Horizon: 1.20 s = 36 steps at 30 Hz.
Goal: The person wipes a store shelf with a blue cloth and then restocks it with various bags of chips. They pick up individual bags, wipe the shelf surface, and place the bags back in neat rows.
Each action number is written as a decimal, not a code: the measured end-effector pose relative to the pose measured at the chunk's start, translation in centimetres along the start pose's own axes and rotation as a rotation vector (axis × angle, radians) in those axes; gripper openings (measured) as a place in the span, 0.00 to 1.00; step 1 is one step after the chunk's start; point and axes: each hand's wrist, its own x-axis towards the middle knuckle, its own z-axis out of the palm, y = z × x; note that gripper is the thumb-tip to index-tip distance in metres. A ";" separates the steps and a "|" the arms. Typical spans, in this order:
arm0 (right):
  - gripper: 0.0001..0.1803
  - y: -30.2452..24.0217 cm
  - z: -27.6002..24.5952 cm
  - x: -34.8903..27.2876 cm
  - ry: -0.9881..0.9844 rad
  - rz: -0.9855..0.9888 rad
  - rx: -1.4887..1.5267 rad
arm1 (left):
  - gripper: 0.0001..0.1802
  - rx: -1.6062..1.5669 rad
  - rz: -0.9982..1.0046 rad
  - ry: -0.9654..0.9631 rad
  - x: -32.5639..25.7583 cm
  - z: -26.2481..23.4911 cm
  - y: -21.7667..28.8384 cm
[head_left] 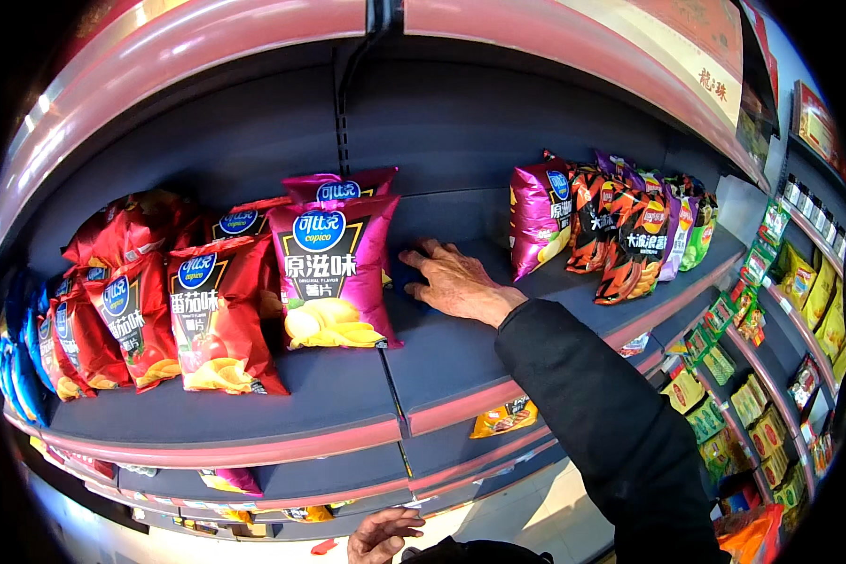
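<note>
My right hand [461, 284] reaches over the middle of a dark shelf [461, 352], its fingers apart and pointing left. Just beyond the fingertips stands a magenta bag of potato chips [336, 273], and I see no clear contact between them. Behind that bag a second magenta chip bag [343, 183] shows only its top. Low in the view, in front of the shelving, my left hand [383, 536] hangs with its fingers loosely bent and apart, nothing visible in it.
Red chip bags [218, 315] stand left of the magenta ones, with blue bags [19, 367] at the far left. Right of my arm are another magenta bag [540, 221] and black-and-red chip bags [630, 249]. A pink shelf edge [226, 454] runs along the front.
</note>
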 end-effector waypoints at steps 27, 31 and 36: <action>0.22 5.5 -0.9 1.3 0.019 0.206 -0.426 | 0.20 -0.001 -0.083 0.023 0.8 -3.3 1.3; 0.24 3.8 -2.5 -1.0 -0.064 0.164 -0.462 | 0.22 0.019 -0.115 -0.040 1.3 -3.4 1.5; 0.22 4.0 -2.9 -5.7 0.017 -0.097 -0.437 | 0.24 0.039 -0.161 -0.128 2.3 -3.0 1.6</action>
